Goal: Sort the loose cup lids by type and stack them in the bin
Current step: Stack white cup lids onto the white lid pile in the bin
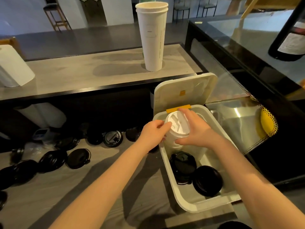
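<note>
A white bin with its hinged cover standing open sits on the counter at the right. Over its far end, both hands hold a stack of white cup lids. My left hand grips the stack's left side. My right hand curls round its right side, thumb under the top lid. Two stacks of black lids lie in the bin's near half: a domed stack and a flatter stack. Several loose black lids are scattered on the counter to the left.
A tall stack of white paper cups stands on the raised shelf behind. A paper towel roll lies at the shelf's left end, another roll beneath it. A glass display case borders the right side.
</note>
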A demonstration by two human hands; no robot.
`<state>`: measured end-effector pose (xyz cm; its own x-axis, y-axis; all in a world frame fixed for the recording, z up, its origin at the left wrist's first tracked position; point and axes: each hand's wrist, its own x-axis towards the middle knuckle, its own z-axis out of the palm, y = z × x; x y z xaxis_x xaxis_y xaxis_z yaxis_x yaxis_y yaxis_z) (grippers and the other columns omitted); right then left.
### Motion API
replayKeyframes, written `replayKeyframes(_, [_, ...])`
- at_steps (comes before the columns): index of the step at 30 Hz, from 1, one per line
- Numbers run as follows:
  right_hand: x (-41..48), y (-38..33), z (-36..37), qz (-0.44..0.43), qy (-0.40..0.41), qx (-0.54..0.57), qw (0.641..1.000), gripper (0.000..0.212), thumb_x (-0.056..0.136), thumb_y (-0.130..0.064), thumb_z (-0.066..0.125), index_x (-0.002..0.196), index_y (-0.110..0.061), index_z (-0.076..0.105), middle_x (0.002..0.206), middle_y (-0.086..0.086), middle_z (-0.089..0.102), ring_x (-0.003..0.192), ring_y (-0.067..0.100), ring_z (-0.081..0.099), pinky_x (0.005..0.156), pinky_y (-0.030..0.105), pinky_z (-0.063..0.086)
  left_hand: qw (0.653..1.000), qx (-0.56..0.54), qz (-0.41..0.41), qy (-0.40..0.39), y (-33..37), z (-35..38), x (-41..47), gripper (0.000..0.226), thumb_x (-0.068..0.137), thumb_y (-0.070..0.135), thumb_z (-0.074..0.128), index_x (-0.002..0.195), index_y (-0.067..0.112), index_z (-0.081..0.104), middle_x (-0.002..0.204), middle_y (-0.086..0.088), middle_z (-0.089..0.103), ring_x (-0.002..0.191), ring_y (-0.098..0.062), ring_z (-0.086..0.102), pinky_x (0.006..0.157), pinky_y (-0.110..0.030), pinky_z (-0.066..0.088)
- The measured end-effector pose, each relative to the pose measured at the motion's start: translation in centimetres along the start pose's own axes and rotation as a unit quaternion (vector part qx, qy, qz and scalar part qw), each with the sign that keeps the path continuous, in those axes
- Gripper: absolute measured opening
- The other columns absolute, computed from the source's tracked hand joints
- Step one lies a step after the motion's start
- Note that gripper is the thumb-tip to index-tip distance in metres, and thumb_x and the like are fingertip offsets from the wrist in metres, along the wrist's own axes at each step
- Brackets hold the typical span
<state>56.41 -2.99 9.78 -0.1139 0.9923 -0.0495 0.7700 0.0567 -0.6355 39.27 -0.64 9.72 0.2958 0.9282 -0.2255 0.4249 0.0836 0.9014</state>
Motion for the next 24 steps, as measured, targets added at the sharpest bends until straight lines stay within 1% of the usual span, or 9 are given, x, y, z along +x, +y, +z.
replayKeyframes(2, [0.6,1.1,0.0,0.034,0.001,0.018,0.999,0.105,0.064,-0.030,0.082,0.146,-0.030,0.016,0.145,-0.004,0.029,0.131,0.017,0.034,0.098,0.028,0.035,0.984,0.164,0.053,0.045,-1.0,-0.5,0.2,0.049,0.093,0.038,0.052,0.136,0.013,0.047,0.124,0.004,0.053,0.116,-0.014,0.051,0.095,-0.027,0.041])
replayKeyframes(4, [1.3,1.9,0.3,0.052,-0.008,-0.013,0.999,0.104,0.064,-0.034,0.080,0.144,-0.030,0.016,0.145,-0.001,0.032,0.127,0.021,0.039,0.096,0.034,0.040,0.956,0.264,0.109,0.069,-2.6,-0.9,0.0,0.057,0.093,0.038,0.053,0.142,0.015,0.038,0.143,0.002,0.042,0.134,-0.015,0.037,0.106,-0.026,0.030])
replayKeyframes(6, [2.0,2.4,1.1,0.051,-0.022,-0.032,0.998,0.104,0.062,-0.035,0.081,0.144,-0.026,0.017,0.145,0.000,0.033,0.128,0.023,0.040,0.097,0.035,0.040,0.946,0.302,0.117,0.022,-4.2,-1.1,-0.6,0.065,0.093,0.040,0.051,0.148,0.016,0.026,0.155,0.002,0.024,0.144,-0.012,0.018,0.113,-0.022,0.014])
replayKeyframes(8, [2.7,2.8,2.0,0.054,-0.045,-0.038,0.997,0.105,0.063,-0.035,0.082,0.145,-0.024,0.016,0.148,0.001,0.031,0.132,0.023,0.037,0.101,0.035,0.038,0.936,0.330,0.123,-0.017,-5.3,-1.0,-1.1,0.069,0.094,0.042,0.048,0.150,0.018,0.016,0.158,0.003,0.010,0.145,-0.009,0.005,0.112,-0.017,0.005])
replayKeyframes(13, [3.3,3.3,3.9,0.060,-0.102,-0.061,0.991,0.104,0.064,-0.041,0.080,0.144,-0.023,0.017,0.147,0.002,0.032,0.133,0.023,0.036,0.105,0.035,0.036,0.909,0.393,0.135,-0.029,-5.7,-1.3,-1.1,0.071,0.094,0.050,0.042,0.150,0.019,0.010,0.159,0.004,0.002,0.145,-0.008,-0.003,0.119,-0.030,0.008])
replayKeyframes(17, [3.5,3.8,4.3,0.067,-0.110,-0.080,0.989,0.110,0.054,-0.059,0.074,0.143,-0.029,0.017,0.144,0.000,0.035,0.132,0.024,0.038,0.105,0.045,0.037,0.895,0.422,0.141,-0.026,-5.7,-1.4,-1.0,0.072,0.094,0.052,0.040,0.151,0.019,0.009,0.159,0.004,0.002,0.145,-0.009,-0.003,0.118,-0.030,0.006])
replayKeyframes(19, [3.7,3.8,4.0,0.060,-0.126,-0.098,0.985,0.115,0.052,-0.063,0.073,0.145,-0.030,0.014,0.148,0.000,0.030,0.136,0.026,0.033,0.108,0.046,0.034,0.895,0.423,0.141,-0.025,-5.6,-1.4,-1.0,0.072,0.094,0.052,0.040,0.151,0.019,0.009,0.159,0.004,0.002,0.145,-0.009,-0.003,0.118,-0.030,0.006])
replayKeyframes(21, [3.7,3.6,3.5,0.055,-0.157,-0.118,0.979,0.121,0.056,-0.063,0.073,0.149,-0.029,0.005,0.156,-0.001,0.016,0.143,0.025,0.020,0.112,0.047,0.027,0.896,0.420,0.143,-0.024,-5.6,-1.4,-1.0,0.072,0.094,0.052,0.040,0.151,0.019,0.009,0.159,0.004,0.003,0.145,-0.009,-0.003,0.119,-0.031,0.007])
replayKeyframes(24, [3.7,3.5,2.9,0.046,-0.163,-0.166,0.971,0.107,0.073,-0.055,0.068,0.152,-0.023,0.003,0.159,-0.001,0.008,0.145,0.021,0.013,0.116,0.041,0.023,0.894,0.422,0.145,-0.023,-5.6,-1.4,-1.0,0.072,0.094,0.052,0.040,0.151,0.019,0.010,0.159,0.004,0.003,0.145,-0.008,-0.002,0.118,-0.030,0.006])
